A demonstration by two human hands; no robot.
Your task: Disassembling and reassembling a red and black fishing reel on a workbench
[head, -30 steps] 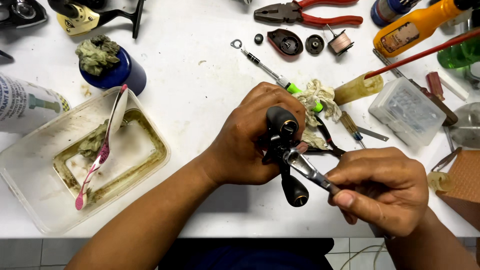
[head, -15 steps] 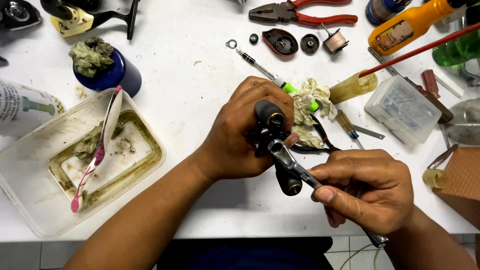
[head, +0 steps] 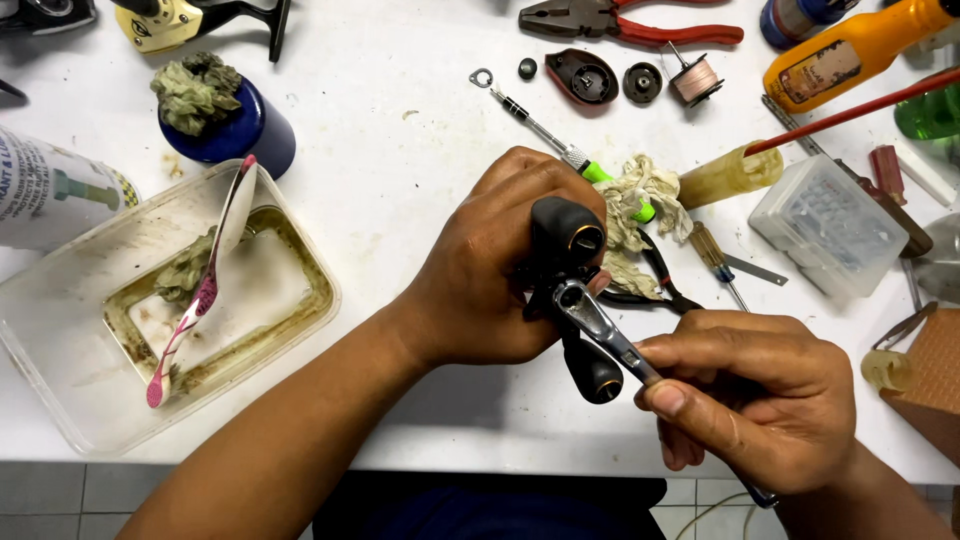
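Your right hand (head: 750, 400) is closed tight around a thin metal wrench (head: 605, 335), with your thumb pressed on its shaft. The ring end of that wrench sits on the nut in the middle of the black reel handle (head: 570, 300), so the grip and the work meet right there. Your left hand (head: 500, 270) is wrapped around the small fishing reel just behind that handle, fingers curled over the top, and most of the reel body is hidden inside your palm. One round black knob pokes up above the wrench and the other hangs down below it. It looks like the reel is partly taken apart: beyond your left hand, a dark side cover (head: 583, 76), a round cap (head: 642, 82) and a small spool of line (head: 696, 81) lie loose on the white table (head: 400, 170). The handle is still on the reel, so that nut seems to be the job in hand. Just past your fingers lies a dirty rag (head: 640, 200) over a green-tipped tool. Well off to your left side sits a clear tub (head: 300, 330) with a toothbrush (head: 200, 290) leaning in it. Both your forearms come up from below and your wrists bend in toward each other.
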